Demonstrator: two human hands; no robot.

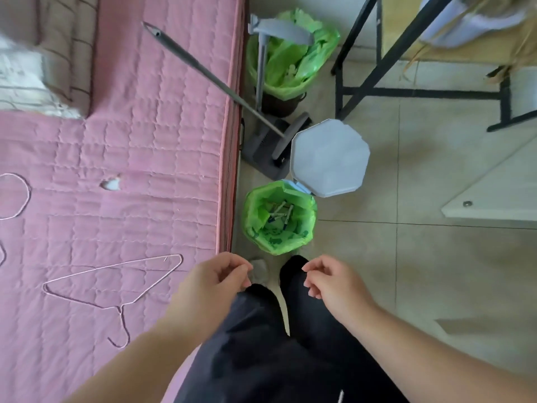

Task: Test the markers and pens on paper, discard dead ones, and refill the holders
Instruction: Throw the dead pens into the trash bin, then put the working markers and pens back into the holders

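Several pens [280, 214], perhaps markers too, lie at the bottom of the green-lined bin [308, 228] on the floor beside the pink bed [145, 170]; its lid [329, 158] stands open; nearer, left hand [215, 279] and right hand [331, 282] hang with fingers loosely curled, holding nothing.

Quilted cloth bedspread [130, 141], glossy floor tiles [421, 257], thin plastic bin liner [255, 216].

Tiled floor [421, 257]: small green-lined bin [280, 218] just right of the bed edge, lid [329, 158] up, pens inside. Farther: grey dustpan [267, 149], second green-bagged bin [290, 65], black frame legs [421, 93] far right. Bed [130, 141], left: pink quilt, pink wire hanger [116, 286] near, folded bedding [43, 53] far left.
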